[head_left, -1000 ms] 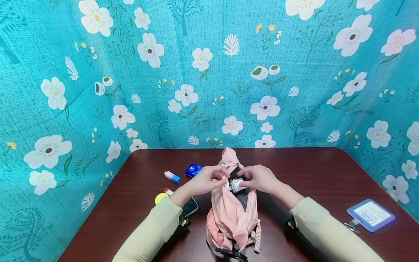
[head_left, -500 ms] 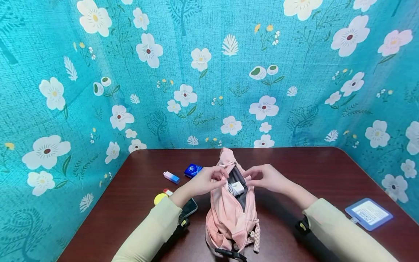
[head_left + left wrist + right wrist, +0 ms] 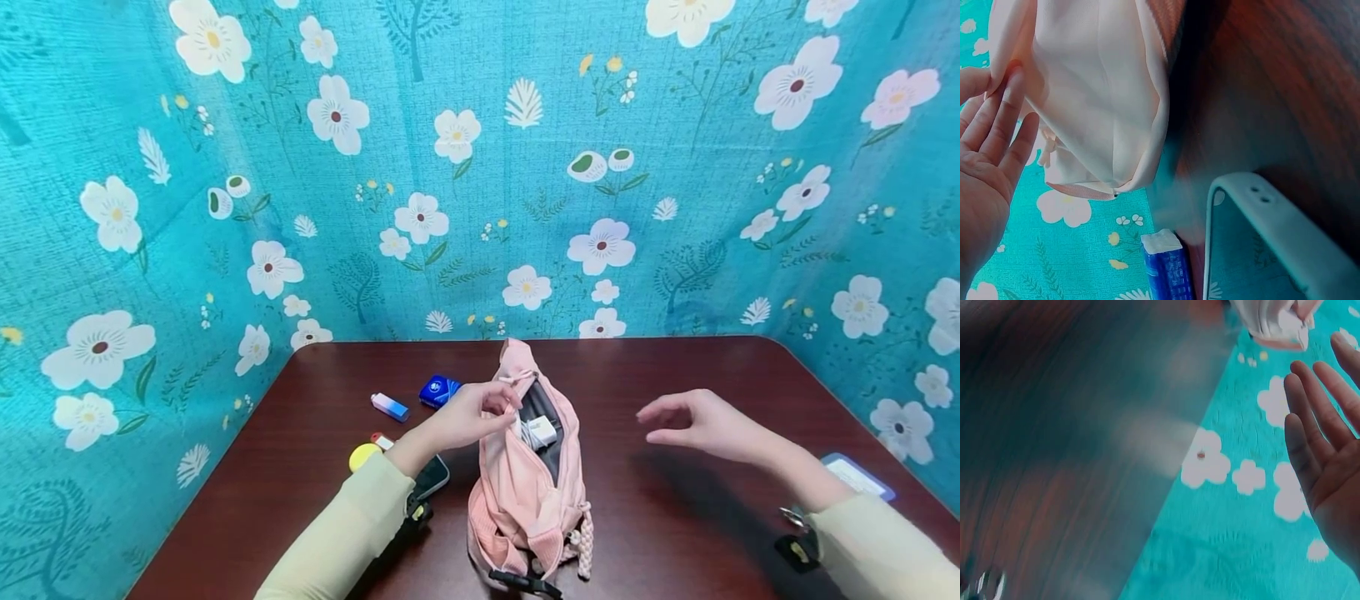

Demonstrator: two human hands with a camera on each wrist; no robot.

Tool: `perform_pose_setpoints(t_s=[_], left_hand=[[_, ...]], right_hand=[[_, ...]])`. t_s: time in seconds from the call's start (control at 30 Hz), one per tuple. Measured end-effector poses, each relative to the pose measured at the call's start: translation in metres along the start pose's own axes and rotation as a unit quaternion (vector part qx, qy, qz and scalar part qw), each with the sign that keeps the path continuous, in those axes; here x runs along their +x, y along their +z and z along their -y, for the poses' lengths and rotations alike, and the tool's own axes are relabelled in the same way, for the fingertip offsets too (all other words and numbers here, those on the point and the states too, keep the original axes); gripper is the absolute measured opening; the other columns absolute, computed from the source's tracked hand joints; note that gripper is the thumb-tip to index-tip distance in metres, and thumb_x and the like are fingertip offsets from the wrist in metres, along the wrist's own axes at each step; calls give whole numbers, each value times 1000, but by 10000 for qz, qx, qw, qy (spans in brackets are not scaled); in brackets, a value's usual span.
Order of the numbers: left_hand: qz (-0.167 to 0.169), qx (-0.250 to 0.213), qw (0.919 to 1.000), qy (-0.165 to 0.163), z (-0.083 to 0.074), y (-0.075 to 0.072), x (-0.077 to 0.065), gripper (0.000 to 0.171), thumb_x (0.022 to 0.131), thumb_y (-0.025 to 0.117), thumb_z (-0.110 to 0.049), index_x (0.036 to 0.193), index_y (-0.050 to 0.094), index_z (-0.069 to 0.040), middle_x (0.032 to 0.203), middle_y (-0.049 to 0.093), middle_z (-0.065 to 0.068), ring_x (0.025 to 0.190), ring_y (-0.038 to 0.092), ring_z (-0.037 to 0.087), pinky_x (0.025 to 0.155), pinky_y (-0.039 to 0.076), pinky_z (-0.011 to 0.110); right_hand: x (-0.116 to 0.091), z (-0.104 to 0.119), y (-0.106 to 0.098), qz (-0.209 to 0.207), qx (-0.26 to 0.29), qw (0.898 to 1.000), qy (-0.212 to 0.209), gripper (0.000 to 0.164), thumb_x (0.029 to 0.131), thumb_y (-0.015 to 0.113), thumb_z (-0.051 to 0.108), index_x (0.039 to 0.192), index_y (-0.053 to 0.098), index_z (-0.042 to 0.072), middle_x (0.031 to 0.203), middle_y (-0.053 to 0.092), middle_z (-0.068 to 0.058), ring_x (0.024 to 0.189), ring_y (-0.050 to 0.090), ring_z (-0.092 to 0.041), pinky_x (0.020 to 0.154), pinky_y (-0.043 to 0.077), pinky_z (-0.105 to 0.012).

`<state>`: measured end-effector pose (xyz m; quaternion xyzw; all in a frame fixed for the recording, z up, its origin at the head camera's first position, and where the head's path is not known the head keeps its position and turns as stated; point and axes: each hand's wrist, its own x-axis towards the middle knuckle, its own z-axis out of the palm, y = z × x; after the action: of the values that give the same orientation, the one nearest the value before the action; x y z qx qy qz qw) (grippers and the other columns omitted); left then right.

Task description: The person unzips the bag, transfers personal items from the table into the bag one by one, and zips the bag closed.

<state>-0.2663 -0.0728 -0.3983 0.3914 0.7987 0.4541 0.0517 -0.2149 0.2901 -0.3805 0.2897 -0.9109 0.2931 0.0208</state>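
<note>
A pink fabric bag (image 3: 517,500) lies on the table with its zipped opening spread, showing a dark grey lining. Inside sits a white charger plug (image 3: 542,431) with a white cable bundled beside it. My left hand (image 3: 480,412) pinches the left edge of the opening; in the left wrist view, its thumb and fingertips meet at the fold of pink cloth (image 3: 1097,87). Off to the right of the bag, my right hand (image 3: 708,427) is in the air with fingers extended and nothing in it, as the right wrist view also shows.
Left of the bag are a phone (image 3: 433,477) partly behind the left forearm, a yellow round item (image 3: 364,457), a pink-and-blue stick-shaped item (image 3: 390,407) and a blue tissue pack (image 3: 438,390). A blue-framed card holder (image 3: 858,477) lies far right, partly behind the right forearm.
My right hand has let go of the charger inside the bag, drawn out and swung right, away from the opening. The left hand keeps its hold on the bag's edge.
</note>
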Motion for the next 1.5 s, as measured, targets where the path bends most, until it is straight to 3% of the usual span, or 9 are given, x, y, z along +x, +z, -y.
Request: perform_pose_setpoints(t_s=[0.17, 0.5, 0.63, 0.87, 1.1, 1.2, 1.33, 1.5], left_hand=[[-34, -18, 10000, -49, 0, 0, -1, 19, 85, 62, -15, 100, 60, -5, 79, 61, -6, 73, 58, 8, 65, 47, 33], [-63, -81, 9999, -75, -1, -2, -3, 19, 85, 62, -15, 101, 59, -3, 79, 61, -5, 74, 58, 9, 67, 47, 38], [-90, -104, 9999, -98, 0, -3, -4, 19, 85, 62, -14, 100, 59, -3, 78, 60, -5, 73, 58, 9, 67, 47, 38], [-92, -14, 9999, -79, 2, -3, -3, 20, 85, 62, -16, 101, 59, -4, 78, 61, -6, 71, 58, 9, 62, 47, 38], [-43, -43, 9999, -87, 3, -1, -2, 20, 85, 62, -16, 101, 59, -4, 79, 61, -6, 71, 57, 9, 64, 47, 39], [-51, -51, 9998, -186, 0, -1, -3, 19, 85, 62, -14, 101, 59, -5, 79, 61, -6, 71, 57, 9, 63, 47, 38], [-53, -168, 9996, -219, -15, -2, -6, 14, 85, 61, -8, 98, 59, -6, 79, 61, 1, 71, 57, 13, 63, 46, 36], [-33, -232, 9996, -176, -25, -4, -7, 13, 85, 61, -6, 97, 59, -8, 81, 62, 6, 73, 58, 18, 63, 46, 36]], right_hand=[[-26, -5, -18, 14, -130, 9997, 199, 32, 75, 70, 36, 102, 65, 20, 96, 65, 5, 87, 60, -11, 69, 49, -28], [-72, -26, -42, -91, -493, 9964, 682, 33, 73, 72, 33, 104, 65, 22, 97, 64, 6, 89, 58, -9, 68, 49, -27], [-88, -36, -48, -69, -718, 9912, 1112, 37, 71, 73, 37, 104, 65, 22, 99, 64, 5, 91, 57, -8, 68, 49, -28], [-114, -59, -51, 163, -594, 9807, 1854, 50, 71, 73, 35, 111, 62, 8, 106, 61, -12, 85, 53, 0, 62, 49, -26], [-134, -82, -53, 462, -462, 9744, 2150, 62, 70, 74, 32, 117, 55, -3, 109, 57, -23, 86, 53, -26, 59, 49, -26], [-140, -93, -55, 685, -270, 9713, 2263, 68, 68, 75, 29, 120, 49, -6, 111, 54, -26, 87, 50, -29, 62, 49, -33], [-149, -106, -55, 856, -9, 9717, 2201, 72, 67, 75, 21, 125, 42, -7, 115, 48, -30, 90, 47, -33, 66, 47, -46], [-156, -116, -51, 1100, 142, 9702, 2154, 78, 68, 73, 20, 130, 34, -5, 122, 38, -35, 95, 42, -38, 69, 44, -53]])
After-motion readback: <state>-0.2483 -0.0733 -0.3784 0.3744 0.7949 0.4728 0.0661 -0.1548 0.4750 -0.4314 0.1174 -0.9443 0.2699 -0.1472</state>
